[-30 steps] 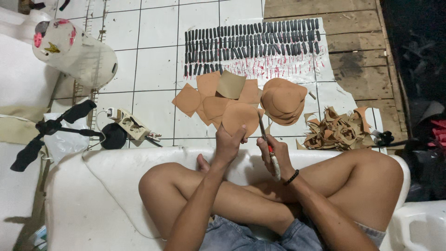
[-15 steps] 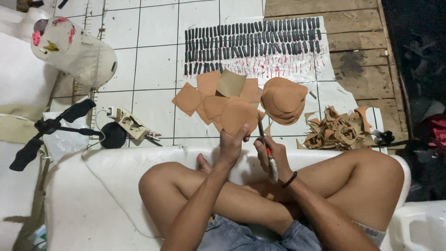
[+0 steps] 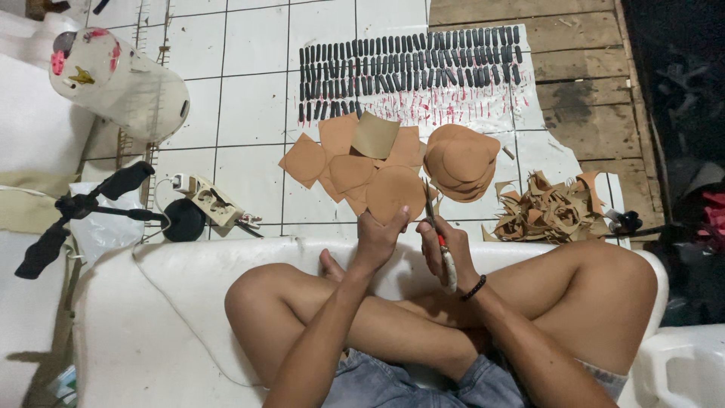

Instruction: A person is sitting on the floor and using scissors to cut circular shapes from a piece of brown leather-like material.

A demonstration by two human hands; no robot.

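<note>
My left hand [image 3: 379, 236] grips a tan, roughly round leather piece [image 3: 394, 190] by its near edge. My right hand [image 3: 440, 249] holds scissors [image 3: 432, 215] with red-and-white handles, the blades pointing up along the piece's right edge. Both hands hover above my crossed bare legs. Just beyond lie loose tan cut squares [image 3: 336, 155] and a stack of rounded tan pieces [image 3: 461, 160].
Rows of small dark sticks [image 3: 408, 64] lie on a red-marked white sheet on the tiled floor. A heap of tan offcuts [image 3: 547, 215] sits at right. A power strip [image 3: 208, 198], black tripod [image 3: 79, 208] and white fan housing [image 3: 124, 79] are at left. I sit on a white mat [image 3: 151, 317].
The scissors and my hands have shifted only slightly along the edge of the tan piece; the camera view has barely moved.
</note>
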